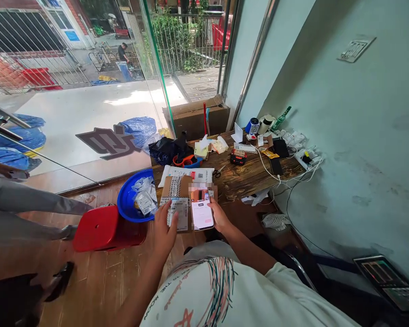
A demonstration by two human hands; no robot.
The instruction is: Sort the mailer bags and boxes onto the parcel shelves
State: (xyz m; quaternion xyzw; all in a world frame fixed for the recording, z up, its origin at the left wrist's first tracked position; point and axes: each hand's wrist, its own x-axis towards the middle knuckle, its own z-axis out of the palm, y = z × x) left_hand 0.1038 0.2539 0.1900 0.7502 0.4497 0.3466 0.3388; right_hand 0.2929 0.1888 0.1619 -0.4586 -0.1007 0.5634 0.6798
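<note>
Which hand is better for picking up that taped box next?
Probably the left hand: it looks free and is right at the taped box, while the right hand holds the phone.

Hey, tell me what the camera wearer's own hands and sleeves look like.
The left hand and right hand are bare, without gloves. The right sleeve is short and pale, part of a white shirt printed with dark and coral lines and some lettering.
</note>
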